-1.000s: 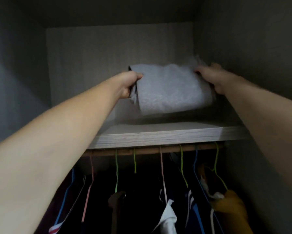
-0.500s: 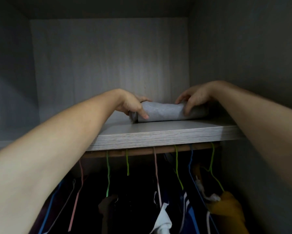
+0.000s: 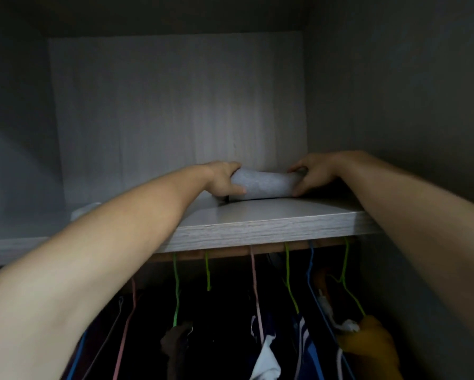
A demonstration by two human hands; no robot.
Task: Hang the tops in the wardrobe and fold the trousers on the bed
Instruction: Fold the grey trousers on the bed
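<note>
Snugly round garment (image 3: 261, 185): left hand (image 3: 221, 182), right hand (image 3: 314, 174)

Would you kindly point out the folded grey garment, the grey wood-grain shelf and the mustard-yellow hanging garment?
folded grey garment (image 3: 263, 185), head view, middle of its front fold.
grey wood-grain shelf (image 3: 271, 229), head view, front edge.
mustard-yellow hanging garment (image 3: 373, 344), head view, its shoulder.

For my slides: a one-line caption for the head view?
Left hand and right hand grip a folded grey garment on the shelf above the hangers.
</note>
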